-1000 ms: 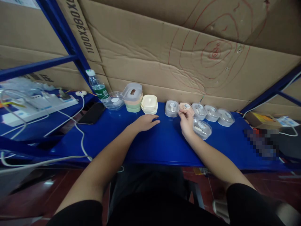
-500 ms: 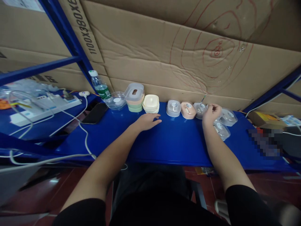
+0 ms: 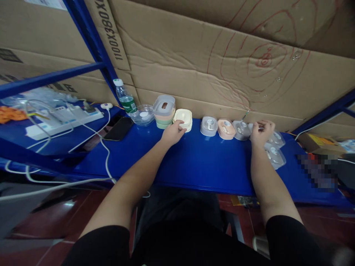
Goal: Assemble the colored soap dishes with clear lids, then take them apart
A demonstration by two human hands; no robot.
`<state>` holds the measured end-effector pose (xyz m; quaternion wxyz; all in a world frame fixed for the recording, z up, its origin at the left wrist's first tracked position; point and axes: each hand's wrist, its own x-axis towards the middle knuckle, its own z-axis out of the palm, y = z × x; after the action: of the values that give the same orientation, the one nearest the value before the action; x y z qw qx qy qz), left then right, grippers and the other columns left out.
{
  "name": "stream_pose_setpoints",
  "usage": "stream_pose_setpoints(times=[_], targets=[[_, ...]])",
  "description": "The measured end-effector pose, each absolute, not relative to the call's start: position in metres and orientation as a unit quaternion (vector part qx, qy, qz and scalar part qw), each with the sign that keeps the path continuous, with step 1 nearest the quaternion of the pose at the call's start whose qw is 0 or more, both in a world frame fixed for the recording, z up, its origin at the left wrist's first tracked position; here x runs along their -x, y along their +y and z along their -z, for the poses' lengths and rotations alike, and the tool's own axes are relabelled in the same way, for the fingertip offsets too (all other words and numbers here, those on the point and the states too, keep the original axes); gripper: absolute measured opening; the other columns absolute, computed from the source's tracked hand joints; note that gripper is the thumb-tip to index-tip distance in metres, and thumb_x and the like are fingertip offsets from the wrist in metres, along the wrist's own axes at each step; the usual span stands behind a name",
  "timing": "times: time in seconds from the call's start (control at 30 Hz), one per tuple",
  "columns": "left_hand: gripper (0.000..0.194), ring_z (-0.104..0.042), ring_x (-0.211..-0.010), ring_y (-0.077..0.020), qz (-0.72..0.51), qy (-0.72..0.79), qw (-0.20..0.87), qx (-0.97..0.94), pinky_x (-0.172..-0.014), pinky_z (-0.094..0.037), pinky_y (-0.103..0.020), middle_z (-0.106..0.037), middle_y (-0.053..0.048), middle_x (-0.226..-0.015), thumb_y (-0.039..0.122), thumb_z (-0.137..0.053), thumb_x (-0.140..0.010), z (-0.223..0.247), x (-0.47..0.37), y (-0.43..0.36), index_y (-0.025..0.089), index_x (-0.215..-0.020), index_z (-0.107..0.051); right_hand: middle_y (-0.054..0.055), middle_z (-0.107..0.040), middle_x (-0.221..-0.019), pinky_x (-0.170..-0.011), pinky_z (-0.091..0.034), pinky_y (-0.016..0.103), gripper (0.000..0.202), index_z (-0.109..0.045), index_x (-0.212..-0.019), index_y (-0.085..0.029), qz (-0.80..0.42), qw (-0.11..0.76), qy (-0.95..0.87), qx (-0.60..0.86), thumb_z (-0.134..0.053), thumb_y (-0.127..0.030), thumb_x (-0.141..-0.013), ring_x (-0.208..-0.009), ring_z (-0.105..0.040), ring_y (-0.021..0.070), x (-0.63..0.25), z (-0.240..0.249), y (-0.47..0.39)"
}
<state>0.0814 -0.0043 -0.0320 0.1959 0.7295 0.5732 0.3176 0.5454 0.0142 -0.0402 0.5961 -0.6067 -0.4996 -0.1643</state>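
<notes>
My left hand (image 3: 171, 135) is on the cream stack (image 3: 183, 115), which stands toward the far edge of the worktop (image 3: 205, 162), left of centre. My thumb is at its near rim and a finger lies over the top; I can't tell whether that is a firm pinch or only a touch. The taller stack (image 3: 164, 101) stands just left of it, with the bowl (image 3: 144, 115) and the bottle (image 3: 128, 105) farther left.

My right hand (image 3: 261, 135) is bent with curled fingers over the right part of the lidded row, and I can't tell whether it grips anything, since it hides what lies beneath. Left of it sit the grey box (image 3: 242, 131), the pink box (image 3: 226, 130) and the pale box (image 3: 209, 127); the near box (image 3: 277, 157) lies just beside my wrist on the right.

To work the cream stack well, I judge I should set thumb and fingers on opposite sides of just one piece, since nested pieces may cling together. Light pressure should do, as thin plastic may flex. On the right, I would lift my wrist clear of the near box and straighten any lid from above, without nudging its neighbours.
</notes>
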Motion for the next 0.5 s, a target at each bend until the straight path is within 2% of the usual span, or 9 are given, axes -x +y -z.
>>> stream_pose_setpoints(times=[0.17, 0.3, 0.4, 0.5], targets=[[0.023, -0.074, -0.107, -0.0278, -0.339, 0.603, 0.174, -0.701, -0.088, -0.053, -0.039, -0.082, -0.004, -0.099, 0.028, -0.063, -0.094, 0.031, -0.079, -0.002, 0.026, -0.117, -0.062, 0.012, -0.061, -0.104, -0.077, -0.057, 0.044, 0.012, -0.058, -0.085, -0.022, 0.198, 0.612, -0.447, 0.622, -0.061, -0.034, -0.082, -0.096, -0.065, 0.028, -0.552, 0.037, 0.012], [0.017, -0.075, -0.102, -0.0269, -0.371, 0.594, 0.156, -0.696, -0.084, -0.053, -0.038, -0.081, -0.004, -0.096, 0.027, -0.063, -0.094, 0.023, -0.081, -0.009, 0.026, -0.111, -0.06, 0.013, -0.063, -0.102, -0.079, -0.057, 0.046, 0.017, -0.062, -0.089, -0.021, 0.185, 0.581, -0.509, 0.607, -0.062, -0.037, -0.083, -0.088, -0.064, 0.0267, -0.517, 0.031, 0.008], [0.018, -0.075, -0.091, -0.0226, -0.405, 0.549, 0.148, -0.716, -0.081, -0.052, -0.034, -0.08, -0.003, -0.091, 0.032, -0.063, -0.096, 0.015, -0.084, -0.019, 0.025, -0.112, -0.058, 0.014, -0.065, -0.11, -0.077, -0.058, 0.046, 0.031, -0.066, -0.108, -0.019, 0.14, 0.527, -0.612, 0.573, -0.062, -0.041, -0.086, -0.084, -0.065, 0.025, -0.474, 0.025, -0.003], [0.023, -0.073, -0.083, -0.019, -0.421, 0.49, 0.139, -0.751, -0.076, -0.051, -0.031, -0.078, -0.002, -0.09, 0.036, -0.061, -0.098, 0.01, -0.087, -0.03, 0.023, -0.116, -0.056, 0.017, -0.064, -0.129, -0.077, -0.061, 0.047, 0.061, -0.059, -0.139, -0.02, 0.077, 0.472, -0.718, 0.506, -0.068, -0.05, -0.087, -0.086, -0.067, 0.0258, -0.431, 0.02, -0.021]])
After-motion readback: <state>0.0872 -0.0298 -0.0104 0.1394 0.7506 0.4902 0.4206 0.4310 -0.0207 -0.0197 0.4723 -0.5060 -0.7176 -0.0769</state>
